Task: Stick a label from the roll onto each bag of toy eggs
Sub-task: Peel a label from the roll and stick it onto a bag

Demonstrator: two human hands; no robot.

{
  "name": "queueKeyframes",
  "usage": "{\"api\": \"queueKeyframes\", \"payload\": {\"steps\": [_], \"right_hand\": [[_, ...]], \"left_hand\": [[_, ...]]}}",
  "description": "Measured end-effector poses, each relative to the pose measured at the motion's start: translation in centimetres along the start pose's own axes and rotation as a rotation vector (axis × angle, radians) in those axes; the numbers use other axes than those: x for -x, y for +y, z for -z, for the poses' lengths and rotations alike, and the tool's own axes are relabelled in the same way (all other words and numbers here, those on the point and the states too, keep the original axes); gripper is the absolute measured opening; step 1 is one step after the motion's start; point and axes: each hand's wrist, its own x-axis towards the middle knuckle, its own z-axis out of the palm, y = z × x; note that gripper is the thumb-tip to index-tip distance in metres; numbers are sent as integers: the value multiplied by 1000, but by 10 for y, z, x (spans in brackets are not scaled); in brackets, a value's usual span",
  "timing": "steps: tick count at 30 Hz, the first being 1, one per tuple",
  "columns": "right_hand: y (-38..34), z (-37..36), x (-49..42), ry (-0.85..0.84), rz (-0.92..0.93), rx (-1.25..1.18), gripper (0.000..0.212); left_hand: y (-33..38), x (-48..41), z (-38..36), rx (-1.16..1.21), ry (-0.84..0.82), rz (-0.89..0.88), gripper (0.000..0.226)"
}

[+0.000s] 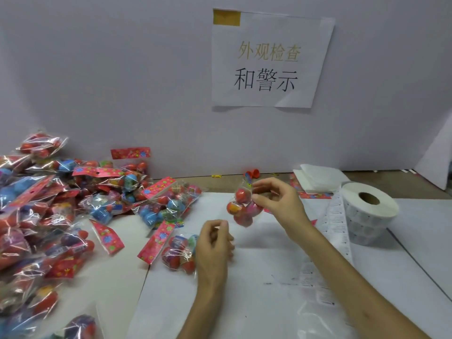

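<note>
My right hand (276,199) pinches the top of a clear bag of toy eggs (242,209) and holds it up above the white table sheet (244,302). The eggs inside are red and pink. My left hand (212,245) hovers lower left of that bag with fingers curled and thumb against forefinger; I see nothing between them. Just left of it, another bag of eggs (179,250) with a red header card lies on the table. The white label roll (369,206) stands at the right, and its strip of labels (338,228) trails toward me behind my right forearm.
A big pile of egg bags (61,204) covers the left of the table. Folded white sheets (318,178) lie behind the roll. A grey partition with a taped paper sign (269,59) closes off the back.
</note>
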Motion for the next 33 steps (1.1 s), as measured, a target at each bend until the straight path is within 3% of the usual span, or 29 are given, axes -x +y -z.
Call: {"api": "queueKeyframes", "payload": {"steps": [3, 5, 7, 9, 12, 16, 19, 22, 24, 28, 33], "right_hand": [[-5, 18, 32, 23, -26, -87, 31], [-1, 26, 47, 28, -68, -122, 31], [5, 29, 59, 21, -115, -141, 31], [10, 28, 66, 43, -157, -194, 29], [13, 24, 71, 120, -212, -350, 25], [14, 17, 77, 89, -318, -514, 57], [15, 12, 80, -25, -375, -482, 43], [18, 9, 82, -93, -373, -425, 24], [19, 7, 83, -81, -366, -404, 21], [23, 5, 82, -50, -407, -356, 21], [24, 3, 83, -58, -458, -307, 18]], "left_hand": [[2, 4, -2, 56, -37, 65, 36], [4, 7, -2, 38, -144, 97, 60], [6, 10, -2, 18, -279, 125, 69], [8, 13, -3, 19, -407, 129, 48], [12, 20, -3, 18, -391, 161, 30], [13, 20, -1, 76, -329, 241, 20], [14, 22, -1, 60, -308, 260, 20], [15, 25, -3, 77, -286, 274, 33], [15, 25, -4, 66, -281, 266, 37], [12, 25, -3, 33, -274, 274, 23], [11, 23, -1, 35, -320, 308, 36]]}}
